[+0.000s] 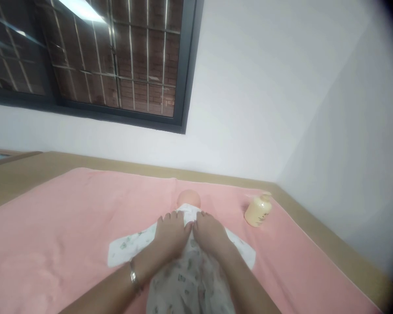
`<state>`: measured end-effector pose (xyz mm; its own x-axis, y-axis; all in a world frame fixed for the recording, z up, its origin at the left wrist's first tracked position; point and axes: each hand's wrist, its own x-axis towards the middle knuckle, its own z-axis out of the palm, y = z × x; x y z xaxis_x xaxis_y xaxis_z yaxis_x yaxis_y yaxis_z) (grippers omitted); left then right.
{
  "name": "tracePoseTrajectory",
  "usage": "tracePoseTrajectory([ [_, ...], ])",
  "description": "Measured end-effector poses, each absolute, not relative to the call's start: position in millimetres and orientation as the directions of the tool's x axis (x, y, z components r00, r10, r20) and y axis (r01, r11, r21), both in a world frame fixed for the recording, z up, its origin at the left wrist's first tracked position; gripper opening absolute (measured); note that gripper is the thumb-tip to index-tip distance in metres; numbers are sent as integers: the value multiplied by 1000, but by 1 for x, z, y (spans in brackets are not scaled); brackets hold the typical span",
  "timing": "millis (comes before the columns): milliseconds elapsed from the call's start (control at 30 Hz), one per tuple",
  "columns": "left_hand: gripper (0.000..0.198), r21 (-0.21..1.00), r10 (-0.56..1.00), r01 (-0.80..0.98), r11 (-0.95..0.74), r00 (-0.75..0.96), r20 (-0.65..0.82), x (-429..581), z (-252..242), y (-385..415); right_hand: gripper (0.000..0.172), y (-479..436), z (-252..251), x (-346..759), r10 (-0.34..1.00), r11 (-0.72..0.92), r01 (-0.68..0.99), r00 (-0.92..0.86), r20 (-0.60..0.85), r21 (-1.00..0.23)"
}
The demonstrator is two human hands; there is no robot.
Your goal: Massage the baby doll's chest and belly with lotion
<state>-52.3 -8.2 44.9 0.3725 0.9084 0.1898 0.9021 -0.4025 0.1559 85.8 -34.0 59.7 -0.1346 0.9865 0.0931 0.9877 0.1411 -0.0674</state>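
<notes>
A doll lies on a pink cloth [94, 213], its bald head [189, 198] toward the wall. It wears a white garment [186, 279] with small printed figures, both sleeves spread out sideways. My left hand [172, 231] rests flat on the upper chest of the garment, fingers apart and pointing toward the head. Beside it, my right hand [210, 232] lies on the other side of the chest, fingers stretched out over the fabric. The thumbs nearly meet at the middle. The doll's face is not visible.
A cream pump bottle [258, 210] stands tilted in view on the cloth, right of the doll. The wooden table edge [216, 178] runs along a white wall. A dark-framed window [118, 56] with bars is at the upper left.
</notes>
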Motion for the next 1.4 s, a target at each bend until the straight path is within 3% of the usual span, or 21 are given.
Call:
tracePoseTrajectory([
  [67,42,46,893,914,-403,382,237,-47,44,-20,40,-21,51,92,994,63,981,-44,105,-181],
  [167,41,-8,887,918,-396,385,253,-42,45,-32,55,-8,44,101,998,-56,945,65,18,-322],
  [267,39,2,882,912,-409,395,259,-43,45,-28,58,-10,46,103,997,-74,947,72,-18,-314],
  [433,42,119,907,906,-407,385,173,-53,42,-1,39,-35,60,94,993,104,987,-96,67,-125],
  [533,45,266,928,889,-372,364,82,-57,41,12,36,-40,63,90,986,147,984,-138,95,-100],
  [767,51,459,949,838,-296,314,38,-58,39,22,48,-14,48,94,995,-60,954,81,61,-292],
  [1067,47,440,955,848,-295,265,130,-56,26,25,49,2,31,99,979,-178,903,201,19,-391],
  [1400,42,494,956,818,-294,242,169,-59,18,29,37,8,16,106,950,-195,841,289,114,-504],
])
